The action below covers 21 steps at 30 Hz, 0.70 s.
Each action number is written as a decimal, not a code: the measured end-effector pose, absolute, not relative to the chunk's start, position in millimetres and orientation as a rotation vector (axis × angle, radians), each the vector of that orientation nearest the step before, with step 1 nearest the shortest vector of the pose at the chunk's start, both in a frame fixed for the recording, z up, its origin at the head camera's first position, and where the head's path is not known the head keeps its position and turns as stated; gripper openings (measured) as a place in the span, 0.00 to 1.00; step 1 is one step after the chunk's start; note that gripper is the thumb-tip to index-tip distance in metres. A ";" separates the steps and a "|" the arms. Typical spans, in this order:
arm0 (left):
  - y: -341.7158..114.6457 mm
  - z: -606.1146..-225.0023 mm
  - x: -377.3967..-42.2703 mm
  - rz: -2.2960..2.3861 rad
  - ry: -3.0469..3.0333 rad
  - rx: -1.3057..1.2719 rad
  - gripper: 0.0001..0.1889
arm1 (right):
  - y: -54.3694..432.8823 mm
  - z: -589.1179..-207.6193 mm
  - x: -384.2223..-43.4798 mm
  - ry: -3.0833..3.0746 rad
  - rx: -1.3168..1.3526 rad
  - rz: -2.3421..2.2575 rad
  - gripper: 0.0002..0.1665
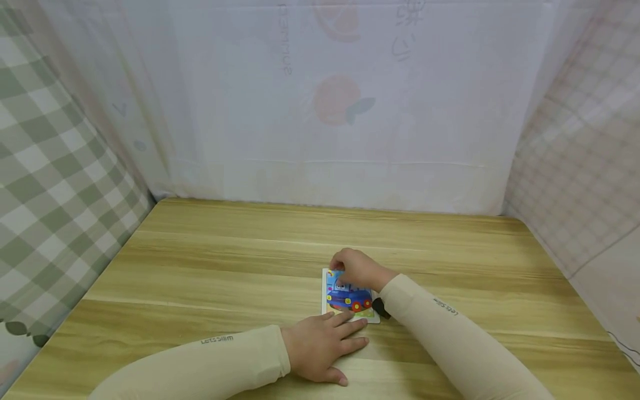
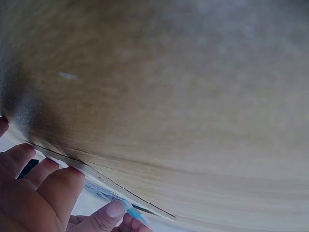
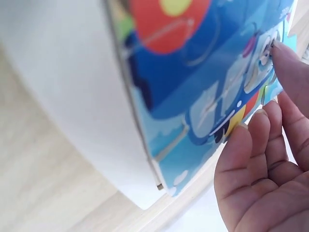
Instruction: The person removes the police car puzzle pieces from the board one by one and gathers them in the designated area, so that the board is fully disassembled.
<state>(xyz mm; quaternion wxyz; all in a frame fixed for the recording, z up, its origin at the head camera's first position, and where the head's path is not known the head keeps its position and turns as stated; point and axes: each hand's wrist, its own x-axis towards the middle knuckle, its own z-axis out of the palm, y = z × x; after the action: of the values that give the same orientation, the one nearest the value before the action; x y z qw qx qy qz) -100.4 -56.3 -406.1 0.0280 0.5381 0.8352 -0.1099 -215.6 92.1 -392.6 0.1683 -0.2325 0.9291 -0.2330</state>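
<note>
A flat jigsaw puzzle (image 1: pixel 345 300) with a blue cartoon vehicle with red wheels lies on the wooden table, inside a white border. At its far left part, my right hand (image 1: pixel 359 269) pinches a puzzle piece with a light-blue surface (image 2: pixel 135 212), which looks slightly raised. In the right wrist view my thumb (image 3: pixel 292 72) covers part of the cartoon eye, and the curled fingers (image 3: pixel 241 150) meet the puzzle's far edge. My left hand (image 1: pixel 322 344) lies flat with spread fingers, its fingertips on the puzzle's near border. The underside of the pinched piece is hidden.
The wood-grain table (image 1: pixel 225 261) extends around the puzzle on all sides. A white printed curtain (image 1: pixel 240 122) hangs at the back, with checked cloth (image 1: pixel 55 166) on the left. A small black object (image 1: pixel 380 307) sits beside the right wrist.
</note>
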 end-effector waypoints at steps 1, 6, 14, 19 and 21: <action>-56.3 -406.0 -100.5 -0.338 2.577 1.662 0.38 | 92.2 -392.5 -215.7 2.642 -0.659 -0.665 0.15; -57.2 -406.0 -100.6 -0.336 2.589 1.677 0.38 | 92.3 -391.9 -216.3 2.634 -0.674 -0.675 0.16; -57.4 -407.9 -101.2 -0.343 2.604 1.697 0.38 | 92.2 -391.5 -216.6 2.629 -0.688 -0.666 0.14; -56.9 -409.0 -101.3 -0.349 2.600 1.689 0.38 | 90.9 -391.1 -217.0 2.612 -0.681 -0.697 0.12; -56.8 -408.8 -101.2 -0.351 2.600 1.686 0.38 | 90.2 -390.8 -217.0 2.605 -0.682 -0.714 0.11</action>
<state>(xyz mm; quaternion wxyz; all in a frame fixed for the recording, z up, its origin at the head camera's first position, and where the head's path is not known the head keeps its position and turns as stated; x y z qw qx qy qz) -101.2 -56.8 -408.8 0.0114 0.5407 0.8336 -0.1125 -217.0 90.2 -390.8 0.1770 -0.2409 0.9203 -0.2524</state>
